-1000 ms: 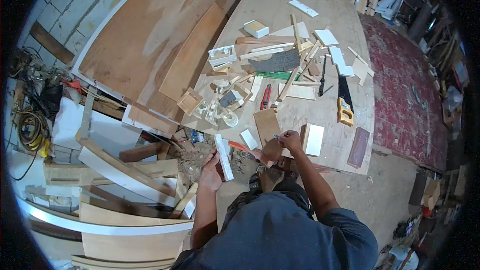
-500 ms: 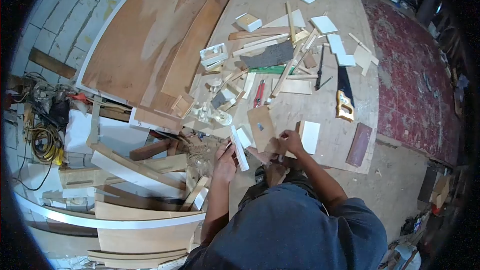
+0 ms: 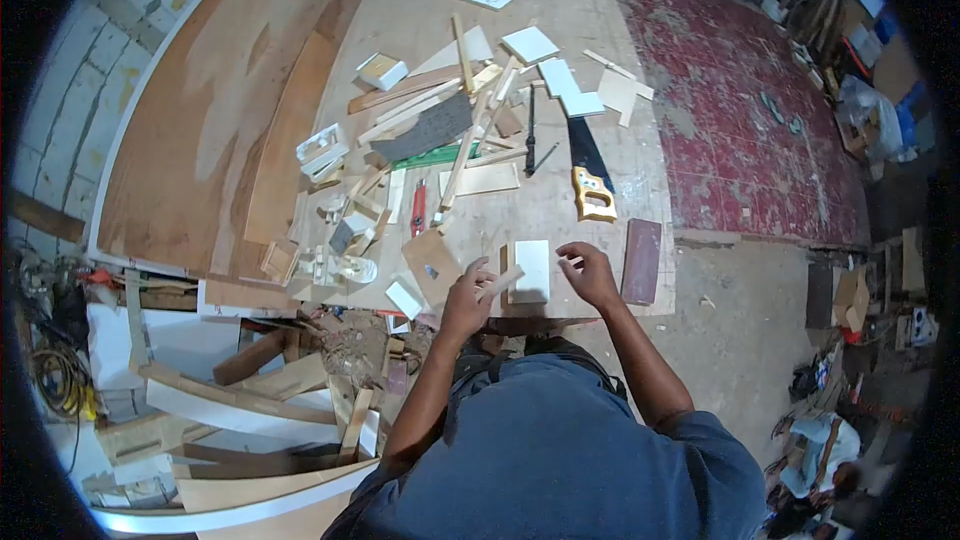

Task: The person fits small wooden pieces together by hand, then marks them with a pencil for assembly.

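Observation:
A thin pale wooden strip (image 3: 501,283) is gripped by my left hand (image 3: 467,302), its far end reaching toward a white-topped block (image 3: 532,272) at the table's near edge. On the other side of the block, my right hand (image 3: 588,275) hovers with its fingers curled; whether something small is between the fingertips cannot be made out. A flat brown board (image 3: 432,268) with a small blue mark lies just beyond my left hand. To the right of my right hand rests a dark reddish-brown block (image 3: 641,261).
On the table (image 3: 490,223) lie a handsaw (image 3: 592,180), a red cutter (image 3: 418,210), a grey abrasive piece (image 3: 425,130) and several wood offcuts. A large brown panel (image 3: 220,110) is at left. Curved wooden parts (image 3: 240,415) are piled lower left.
The view has swung right. My left hand has moved in beside the white-topped block with the strip, now turned toward it. My right hand has shifted from the block's left side to its right.

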`<state>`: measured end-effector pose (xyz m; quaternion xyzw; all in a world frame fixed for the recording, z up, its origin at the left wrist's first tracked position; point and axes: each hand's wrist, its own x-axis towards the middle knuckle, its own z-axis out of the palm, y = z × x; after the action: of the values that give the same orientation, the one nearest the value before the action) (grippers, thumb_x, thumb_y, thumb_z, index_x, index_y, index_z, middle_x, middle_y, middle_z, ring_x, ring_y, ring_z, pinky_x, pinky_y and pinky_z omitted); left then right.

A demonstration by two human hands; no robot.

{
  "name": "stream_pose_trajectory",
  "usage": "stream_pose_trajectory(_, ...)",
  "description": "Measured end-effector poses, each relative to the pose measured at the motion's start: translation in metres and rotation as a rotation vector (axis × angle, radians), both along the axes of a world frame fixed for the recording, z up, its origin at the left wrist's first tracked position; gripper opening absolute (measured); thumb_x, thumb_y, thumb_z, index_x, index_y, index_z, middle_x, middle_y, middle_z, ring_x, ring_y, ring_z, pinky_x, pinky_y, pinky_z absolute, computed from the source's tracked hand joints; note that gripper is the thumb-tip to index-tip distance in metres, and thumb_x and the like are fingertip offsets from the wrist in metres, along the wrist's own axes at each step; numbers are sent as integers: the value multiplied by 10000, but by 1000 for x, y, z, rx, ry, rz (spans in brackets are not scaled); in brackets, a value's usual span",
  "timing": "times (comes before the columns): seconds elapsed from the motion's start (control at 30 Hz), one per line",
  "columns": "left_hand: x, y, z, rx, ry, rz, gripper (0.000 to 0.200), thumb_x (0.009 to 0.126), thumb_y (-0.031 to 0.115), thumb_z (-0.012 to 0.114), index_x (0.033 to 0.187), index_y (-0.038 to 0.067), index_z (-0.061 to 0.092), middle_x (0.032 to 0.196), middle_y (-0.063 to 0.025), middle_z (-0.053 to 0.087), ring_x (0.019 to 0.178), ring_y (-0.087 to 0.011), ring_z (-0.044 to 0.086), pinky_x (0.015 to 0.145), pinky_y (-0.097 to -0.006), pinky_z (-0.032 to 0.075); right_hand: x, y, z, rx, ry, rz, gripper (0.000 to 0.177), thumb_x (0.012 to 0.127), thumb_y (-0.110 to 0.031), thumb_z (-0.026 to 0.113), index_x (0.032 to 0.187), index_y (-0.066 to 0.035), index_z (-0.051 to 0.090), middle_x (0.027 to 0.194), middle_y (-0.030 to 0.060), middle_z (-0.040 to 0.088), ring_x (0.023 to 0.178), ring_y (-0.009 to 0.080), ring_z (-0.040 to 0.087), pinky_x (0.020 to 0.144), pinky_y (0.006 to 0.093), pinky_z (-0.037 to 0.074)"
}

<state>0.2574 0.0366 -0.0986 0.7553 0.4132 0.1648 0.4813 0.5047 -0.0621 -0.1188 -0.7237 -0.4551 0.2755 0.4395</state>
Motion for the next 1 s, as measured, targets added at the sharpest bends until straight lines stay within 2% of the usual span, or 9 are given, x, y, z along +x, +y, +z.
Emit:
stream_pose_trajectory(0.07, 10, 3, -1, 40, -14, -106, 666, 800, 28, 671, 1404, 57, 392, 1061, -143, 679, 959, -287, 648, 884, -380, 498, -9, -2, 25, 31, -49, 125, 208, 803, -91, 717, 1007, -59, 690, 1017, 132, 674, 964, 271, 603, 812, 379, 516)
stream_pose_trajectory(0.17, 25, 10, 2, 78, 24, -259, 723, 792, 35, 684, 1430, 60, 345, 1055, -144, 680, 996, -339, 639, 905, -425, 485, -28, 0, 32, 79, -274, 294, 264, 791, -190, 733, 1023, -71, 691, 1013, 138, 667, 992, 316, 582, 890, 409, 462)
stream_pose_trajectory(0.2, 27, 13, 3, 107, 36, -326, 743, 790, 26, 684, 1439, 66, 324, 1060, -140, 674, 1025, -337, 628, 941, -445, 453, -36, 2, 38, 95, -361, 266, 187, 779, -176, 740, 939, -83, 714, 894, 117, 672, 888, 312, 614, 814, 402, 491)
stream_pose_trajectory(0.33, 23, 27, 9, 192, 47, -487, 775, 779, 33, 697, 1440, 84, 295, 1058, -117, 671, 1053, -336, 611, 980, -480, 391, -53, 8, 41, -37, -361, 307, 115, 749, -184, 750, 771, -71, 737, 779, 122, 687, 770, 320, 645, 742, 423, 509)
stream_pose_trajectory(0.47, 17, 40, 13, 243, 32, -621, 767, 773, 31, 697, 1428, 97, 305, 1023, -112, 681, 1048, -330, 610, 961, -463, 384, -68, 9, 25, -8, -318, 277, 143, 753, -186, 751, 814, -58, 733, 807, 140, 693, 781, 325, 654, 717, 424, 511)
stream_pose_trajectory(0.7, 1, 53, 9, 243, -19, -798, 709, 773, 39, 692, 1399, 109, 368, 1052, -112, 672, 1036, -302, 616, 978, -436, 358, -101, 4, 29, -315, -124, 126, 201, 745, -201, 769, 851, -40, 715, 805, 169, 678, 789, 347, 654, 720, 438, 509)
stream_pose_trajectory(0.83, -5, 52, -2, 302, -85, -811, 687, 769, 60, 705, 1383, 107, 400, 1068, -119, 664, 1029, -306, 615, 999, -424, 354, -117, -13, 10, -296, -254, 94, 189, 754, -189, 753, 836, -29, 695, 827, 174, 662, 814, 345, 641, 733, 432, 508)
stream_pose_trajectory(0.97, -11, 70, -26, 351, -203, -536, 630, 769, 112, 740, 1332, 77, 459, 1077, -130, 661, 996, -298, 628, 989, -429, 412, -128, -32, -11, -351, -245, -115, 182, 744, -179, 746, 824, -28, 682, 841, 177, 655, 837, 349, 633, 744, 430, 507)
stream_pose_trajectory(1.0, -14, 74, -35, 209, -212, -431, 602, 777, 112, 736, 1315, 60, 471, 1084, -136, 659, 997, -287, 634, 952, -413, 448, -128, -36, -20, -318, -251, -200, 192, 758, -192, 732, 810, -17, 677, 819, 176, 656, 797, 340, 642, 719, 415, 512)
